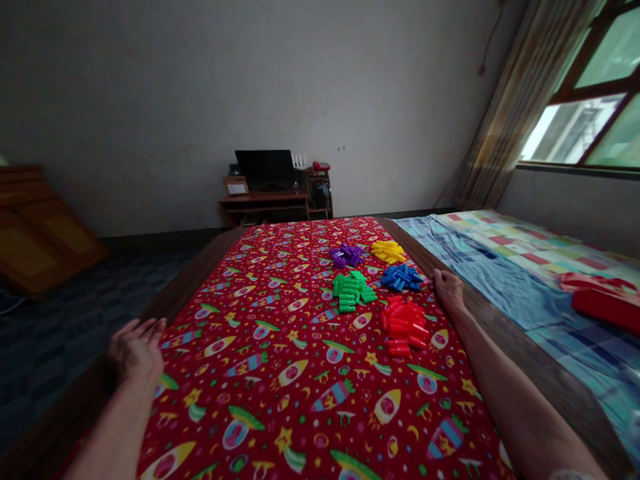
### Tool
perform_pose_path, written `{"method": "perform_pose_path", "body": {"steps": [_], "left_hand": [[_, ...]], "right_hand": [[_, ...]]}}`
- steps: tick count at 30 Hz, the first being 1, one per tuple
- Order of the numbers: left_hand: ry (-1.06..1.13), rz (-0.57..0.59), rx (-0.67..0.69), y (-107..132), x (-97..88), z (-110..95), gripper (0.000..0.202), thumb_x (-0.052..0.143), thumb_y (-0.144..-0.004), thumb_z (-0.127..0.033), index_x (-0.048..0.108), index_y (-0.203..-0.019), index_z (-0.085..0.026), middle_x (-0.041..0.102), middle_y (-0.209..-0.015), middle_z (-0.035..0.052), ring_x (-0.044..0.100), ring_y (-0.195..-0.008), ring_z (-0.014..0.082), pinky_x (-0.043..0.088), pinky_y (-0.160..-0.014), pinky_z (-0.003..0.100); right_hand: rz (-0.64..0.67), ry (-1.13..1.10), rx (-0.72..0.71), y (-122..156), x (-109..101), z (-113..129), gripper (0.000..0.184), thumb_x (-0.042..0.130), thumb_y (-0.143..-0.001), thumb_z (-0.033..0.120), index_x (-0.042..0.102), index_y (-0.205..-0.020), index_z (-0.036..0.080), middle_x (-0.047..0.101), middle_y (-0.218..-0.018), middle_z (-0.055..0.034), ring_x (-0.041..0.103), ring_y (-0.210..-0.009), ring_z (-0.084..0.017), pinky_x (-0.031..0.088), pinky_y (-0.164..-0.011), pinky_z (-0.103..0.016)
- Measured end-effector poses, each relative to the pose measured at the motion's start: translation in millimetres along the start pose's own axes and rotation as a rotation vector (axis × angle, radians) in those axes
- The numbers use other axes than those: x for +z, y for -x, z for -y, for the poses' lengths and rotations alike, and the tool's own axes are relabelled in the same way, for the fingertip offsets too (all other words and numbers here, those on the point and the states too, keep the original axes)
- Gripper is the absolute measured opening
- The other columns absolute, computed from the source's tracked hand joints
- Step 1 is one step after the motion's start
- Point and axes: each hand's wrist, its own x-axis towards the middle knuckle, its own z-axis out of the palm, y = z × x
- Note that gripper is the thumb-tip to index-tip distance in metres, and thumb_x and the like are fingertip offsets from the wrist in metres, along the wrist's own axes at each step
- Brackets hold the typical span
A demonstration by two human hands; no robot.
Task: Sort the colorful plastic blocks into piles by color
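Five sorted heaps of small plastic blocks lie on a red rocket-print cloth (280, 347): red (403, 325), green (351, 290), blue (401, 277), purple (346, 255) and yellow (387, 251). My right hand (447, 288) rests on the cloth's right edge, just right of the blue heap, fingers curled down with nothing seen in them. My left hand (135, 348) lies at the cloth's left edge, fingers stretched out and empty, far from the heaps.
The cloth covers a wooden table (505, 333). A bed with a checked sheet (505, 267) adjoins on the right, with a red object (603, 303) on it. A desk with a monitor (266, 170) stands at the far wall; a wooden cabinet (40, 233) is at left, a curtained window (585, 113) at right.
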Motion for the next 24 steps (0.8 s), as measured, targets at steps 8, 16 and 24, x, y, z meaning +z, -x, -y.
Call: {"method": "perform_pose_path", "body": {"steps": [8, 16, 24], "left_hand": [[0.089, -0.115, -0.122, 6.5, 6.2, -6.6, 0.028, 0.041, -0.051, -0.008, 0.045, -0.077, -0.016, 0.049, -0.075, -0.0012, 0.053, -0.065, 0.0103, 0.05, -0.093, 0.038], [0.12, -0.14, -0.149, 13.3, 6.8, -13.5, 0.025, 0.043, -0.048, -0.008, 0.047, -0.071, -0.016, 0.049, -0.07, -0.0024, 0.053, -0.063, 0.0098, 0.047, -0.098, 0.038], [0.101, -0.153, -0.156, 14.6, 7.5, -14.2, 0.023, 0.042, -0.049, -0.01, 0.046, -0.071, -0.017, 0.049, -0.07, -0.0026, 0.053, -0.062, 0.0096, 0.048, -0.096, 0.037]], "right_hand": [[0.001, 0.116, -0.099, -0.5, 0.5, -4.7, 0.056, 0.035, -0.083, 0.063, 0.06, -0.059, 0.019, 0.064, -0.054, -0.0081, 0.059, -0.056, -0.019, 0.041, -0.063, -0.03], [-0.012, 0.19, -0.182, 3.4, 0.7, -2.0, 0.053, 0.031, -0.084, 0.058, 0.055, -0.055, 0.02, 0.061, -0.053, -0.0082, 0.053, -0.055, -0.017, 0.036, -0.061, -0.03], [-0.016, 0.208, -0.175, 2.7, 1.2, -1.1, 0.047, 0.033, -0.083, 0.053, 0.05, -0.054, 0.021, 0.057, -0.054, -0.0067, 0.048, -0.056, -0.016, 0.032, -0.059, -0.029]]}}
